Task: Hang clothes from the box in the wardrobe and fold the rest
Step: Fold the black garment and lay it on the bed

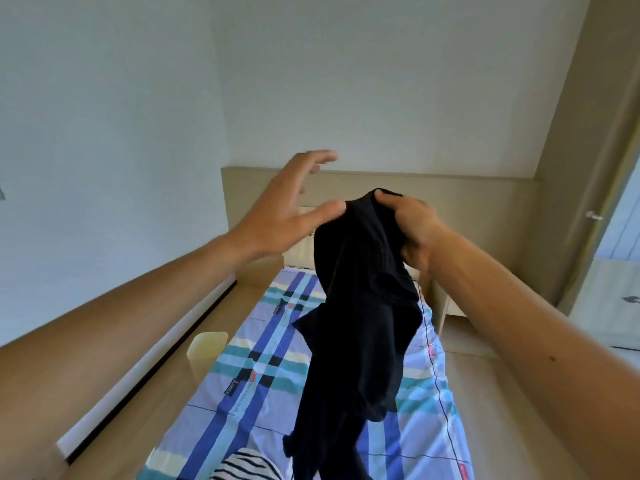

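The person is holding a black piece of clothing (pixel 360 323) up in the air over the bed (pixel 429 393). The right hand (pixel 414 230) is gripping the top of the black cloth, with its fingers squeezed tight around a bunch of it. The rest of the cloth is hanging down long and loose, all crumpled, with its low end dangling just over the bed sheet.

The left hand (pixel 287 209) is reaching toward the top of the cloth from the side. Its fingers are spread wide apart, and it is not holding anything. Its thumb is right next to the edge of the cloth, but it is too hard to tell if it is touching.

The bed is wearing a sheet with blue, green and white stripes and squares. A striped black and white cloth (pixel 242 465) is lying on the sheet at the near end. A tan headboard (pixel 467 202) is standing at the far end, against a pale wall (pixel 381 81).
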`<state>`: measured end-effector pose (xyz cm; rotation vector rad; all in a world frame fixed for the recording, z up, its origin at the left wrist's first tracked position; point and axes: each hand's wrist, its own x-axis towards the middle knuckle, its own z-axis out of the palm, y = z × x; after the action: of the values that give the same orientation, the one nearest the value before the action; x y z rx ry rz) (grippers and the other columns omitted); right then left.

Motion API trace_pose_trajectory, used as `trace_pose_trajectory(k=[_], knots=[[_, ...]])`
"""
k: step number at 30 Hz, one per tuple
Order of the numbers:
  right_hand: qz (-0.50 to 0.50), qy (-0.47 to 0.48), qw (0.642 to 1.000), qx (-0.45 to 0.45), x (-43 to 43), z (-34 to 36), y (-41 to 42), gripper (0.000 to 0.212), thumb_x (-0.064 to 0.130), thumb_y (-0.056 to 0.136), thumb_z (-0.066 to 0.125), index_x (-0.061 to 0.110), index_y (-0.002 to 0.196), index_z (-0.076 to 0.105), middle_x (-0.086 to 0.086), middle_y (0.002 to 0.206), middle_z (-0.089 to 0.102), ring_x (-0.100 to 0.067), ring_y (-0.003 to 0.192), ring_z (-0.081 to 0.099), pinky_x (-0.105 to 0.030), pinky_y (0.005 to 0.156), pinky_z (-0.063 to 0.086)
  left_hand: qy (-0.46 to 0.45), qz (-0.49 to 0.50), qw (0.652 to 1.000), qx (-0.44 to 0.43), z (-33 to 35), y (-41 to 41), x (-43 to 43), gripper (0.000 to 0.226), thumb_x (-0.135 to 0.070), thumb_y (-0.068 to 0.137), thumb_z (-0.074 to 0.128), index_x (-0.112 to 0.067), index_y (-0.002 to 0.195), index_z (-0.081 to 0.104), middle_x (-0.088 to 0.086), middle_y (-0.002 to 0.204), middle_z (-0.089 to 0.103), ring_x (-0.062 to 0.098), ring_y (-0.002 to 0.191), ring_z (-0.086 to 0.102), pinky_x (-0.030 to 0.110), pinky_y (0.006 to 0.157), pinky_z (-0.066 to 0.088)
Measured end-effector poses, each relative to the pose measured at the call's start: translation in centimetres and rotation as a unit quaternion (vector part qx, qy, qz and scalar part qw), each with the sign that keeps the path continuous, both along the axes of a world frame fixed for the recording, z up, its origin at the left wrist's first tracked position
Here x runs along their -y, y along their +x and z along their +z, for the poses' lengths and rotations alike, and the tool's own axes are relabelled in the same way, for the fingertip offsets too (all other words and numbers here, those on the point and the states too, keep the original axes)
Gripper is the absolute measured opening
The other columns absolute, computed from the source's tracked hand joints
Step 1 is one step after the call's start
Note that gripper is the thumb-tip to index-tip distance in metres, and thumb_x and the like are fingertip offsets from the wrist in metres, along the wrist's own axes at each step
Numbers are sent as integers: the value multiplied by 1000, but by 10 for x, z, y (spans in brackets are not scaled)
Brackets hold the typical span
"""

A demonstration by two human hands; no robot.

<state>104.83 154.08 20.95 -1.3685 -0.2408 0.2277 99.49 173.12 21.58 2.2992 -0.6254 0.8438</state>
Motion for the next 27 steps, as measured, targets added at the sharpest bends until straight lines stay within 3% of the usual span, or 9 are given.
trace_pose_trajectory(k=[3,5,7,9,11,17,20,23,27], knots=[[37,-8,999,21,1,9,6,28,19,103,47,0,97,67,-17,90,71,-27,83,70,-36,80,59,251,-90,960,81,-12,-18,27,93,-62,74,75,-21,149,40,0,159,30,15,149,24,38,122,23],[79,12,996,30,4,12,7,26,15,103,43,-1,91,61,-13,80,61,-22,69,64,-28,61,55,350,-58,921,160,-18,-9,35,68,-55,82,73,-20,137,55,6,157,37,23,146,31,44,116,30],[111,21,993,28,9,14,6,19,17,101,46,4,96,60,-9,78,59,-18,65,61,-26,55,53,316,-43,916,243,-19,-2,43,23,-35,93,68,-14,102,66,7,123,62,26,115,57,44,93,45],[142,26,989,30,16,12,6,22,22,100,47,5,99,61,-8,82,61,-19,72,61,-28,64,54,238,-42,935,257,-13,4,49,16,-25,98,59,-13,89,56,-2,79,58,20,71,56,40,66,48],[175,8,983,54,26,7,5,32,31,100,45,7,96,65,-9,86,63,-21,79,61,-31,75,52,189,-22,957,221,1,9,59,16,-28,101,52,-16,92,48,-8,63,51,17,52,48,37,52,46],[205,-41,975,78,61,-17,-2,69,67,91,48,14,134,59,-16,126,65,-28,115,65,-44,97,52,113,7,987,111,34,50,79,35,-40,101,53,-13,79,50,-3,57,49,19,52,48,37,54,38],[160,-141,967,142,64,-21,-15,43,37,94,64,17,132,59,-8,122,70,-23,112,69,-38,96,55,110,-5,990,91,44,62,91,39,-43,97,58,-12,74,50,4,60,53,23,56,49,42,59,44],[65,-238,950,192,67,-30,-15,30,4,88,68,13,117,67,-9,106,75,-22,95,74,-37,90,59,137,-35,987,73,54,68,97,48,-54,93,60,-11,73,51,8,64,57,24,57,50,35,58,44],[11,-375,903,207,95,-51,5,14,4,89,67,7,102,71,-12,97,73,-26,92,71,-42,92,55,163,-65,984,34,70,66,83,52,-61,78,71,-12,72,54,1,66,55,10,56,45,20,59,38]])
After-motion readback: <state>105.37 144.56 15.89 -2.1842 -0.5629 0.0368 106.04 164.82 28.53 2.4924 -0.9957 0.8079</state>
